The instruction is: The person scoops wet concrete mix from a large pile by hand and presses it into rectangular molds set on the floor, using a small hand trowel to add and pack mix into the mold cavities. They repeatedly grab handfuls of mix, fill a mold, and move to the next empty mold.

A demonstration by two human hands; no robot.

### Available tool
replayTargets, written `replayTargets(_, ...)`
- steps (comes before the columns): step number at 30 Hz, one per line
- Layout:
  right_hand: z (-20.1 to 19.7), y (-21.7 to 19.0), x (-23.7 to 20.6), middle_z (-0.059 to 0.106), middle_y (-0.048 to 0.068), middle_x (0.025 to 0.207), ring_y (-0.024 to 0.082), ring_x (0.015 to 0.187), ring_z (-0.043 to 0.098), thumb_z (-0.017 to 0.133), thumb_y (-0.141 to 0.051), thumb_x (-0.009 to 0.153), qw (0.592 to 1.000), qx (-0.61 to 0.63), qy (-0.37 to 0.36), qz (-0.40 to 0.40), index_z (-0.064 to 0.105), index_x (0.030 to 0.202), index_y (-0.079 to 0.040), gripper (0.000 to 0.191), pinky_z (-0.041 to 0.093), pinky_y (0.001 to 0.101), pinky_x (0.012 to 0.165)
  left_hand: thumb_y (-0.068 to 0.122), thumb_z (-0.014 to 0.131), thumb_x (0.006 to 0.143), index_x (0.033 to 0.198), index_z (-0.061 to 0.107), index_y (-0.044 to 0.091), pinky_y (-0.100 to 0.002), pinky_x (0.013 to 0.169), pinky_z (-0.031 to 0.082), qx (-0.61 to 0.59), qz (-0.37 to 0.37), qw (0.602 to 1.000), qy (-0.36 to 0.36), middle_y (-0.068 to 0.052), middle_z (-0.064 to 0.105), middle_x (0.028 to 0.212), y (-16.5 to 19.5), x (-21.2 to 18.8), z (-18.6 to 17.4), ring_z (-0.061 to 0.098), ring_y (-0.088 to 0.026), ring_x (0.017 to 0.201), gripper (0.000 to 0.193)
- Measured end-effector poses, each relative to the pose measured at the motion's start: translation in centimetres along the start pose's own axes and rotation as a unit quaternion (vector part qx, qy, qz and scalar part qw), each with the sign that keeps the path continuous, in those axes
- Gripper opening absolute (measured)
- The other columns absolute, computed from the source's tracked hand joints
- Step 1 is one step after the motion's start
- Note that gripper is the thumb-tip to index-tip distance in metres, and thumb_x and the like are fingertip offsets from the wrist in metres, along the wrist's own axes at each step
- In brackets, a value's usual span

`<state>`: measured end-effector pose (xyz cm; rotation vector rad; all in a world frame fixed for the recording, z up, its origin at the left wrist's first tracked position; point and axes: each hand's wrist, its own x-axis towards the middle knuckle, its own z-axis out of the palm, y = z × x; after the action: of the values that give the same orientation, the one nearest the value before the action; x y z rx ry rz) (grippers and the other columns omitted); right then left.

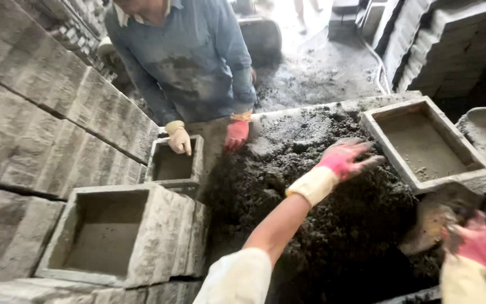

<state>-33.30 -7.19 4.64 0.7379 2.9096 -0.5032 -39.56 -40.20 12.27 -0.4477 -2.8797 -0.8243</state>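
Stacked blocks [35, 112]: grey cast slabs, piled along the table's left edge.
Wet mix [310, 191]: a dark heap over the middle of the table, where both my hands work.
Near mould [125, 233]: an empty grey box at the table's front left corner.
Far mould [426, 143]: an empty box tilted at the right edge.
Small mould [174, 163]: at the back edge, a co-worker's pale glove [180, 141] on its rim (their red glove [236, 135] rests just beside it).
My left hand [345, 160]: pink glove, grip wide, fingers spread over the mix, holding nothing.
My right hand [473, 242]: grip closed on a muddy scoop [434, 222] at the front right corner.
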Motion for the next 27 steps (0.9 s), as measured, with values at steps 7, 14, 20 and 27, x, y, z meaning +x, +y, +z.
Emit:
replayTargets(7,5.7,-4.8,0.6,0.059,0.012,0.143,0.023,0.131,0.057,0.056,-0.033,0.115,0.999,0.012,-0.012,-0.044,0.057,0.119,-0.005,0.028,0.045,0.0345,0.115,0.083,0.042,0.086,0.134,0.071,0.013,-0.035,0.119,0.042,-0.088,0.021,0.982,-0.167,-0.009,0.063,0.147,-2.7,4.2,7.3,0.057,-0.027,0.138,0.089)
replayTargets(14,11.5,-3.6,-7.8,0.058,0.012,0.144,0.023,0.132,0.056,0.056,-0.033,0.116,0.972,0.201,0.001,-0.125,0.057,0.118,-0.006,0.028,0.045,0.0344,0.116,0.066,0.054,0.091,0.127,0.075,0.012,-0.037,0.111,0.049,-0.344,-0.016,0.932,-0.112,-0.009,0.071,0.134,-1.9,-3.8,7.9,0.064,-0.027,0.128,0.068)
replayTargets(20,14.1,3.2,-15.2,0.058,0.012,0.145,0.023,0.133,0.056,0.056,-0.034,0.117,0.918,0.383,-0.058,-0.088,0.056,0.118,-0.006,0.028,0.045,0.0344,0.116,0.052,0.051,0.103,0.123,0.072,0.009,-0.039,0.112,0.051,-0.658,-0.136,0.726,-0.146,-0.009,0.071,0.126,1.7,-9.8,8.1,0.066,-0.025,0.122,0.052)
replayTargets(27,9.7,7.2,-24.6,0.057,0.012,0.146,0.023,0.134,0.055,0.056,-0.034,0.118,0.806,0.589,0.014,-0.053,0.056,0.117,-0.006,0.028,0.044,0.0343,0.117,0.053,0.051,0.103,0.130,0.070,0.004,-0.042,0.110,0.054,-0.758,-0.251,0.568,-0.198,-0.011,0.072,0.129,10.4,-15.9,7.5,0.068,-0.025,0.119,0.059)
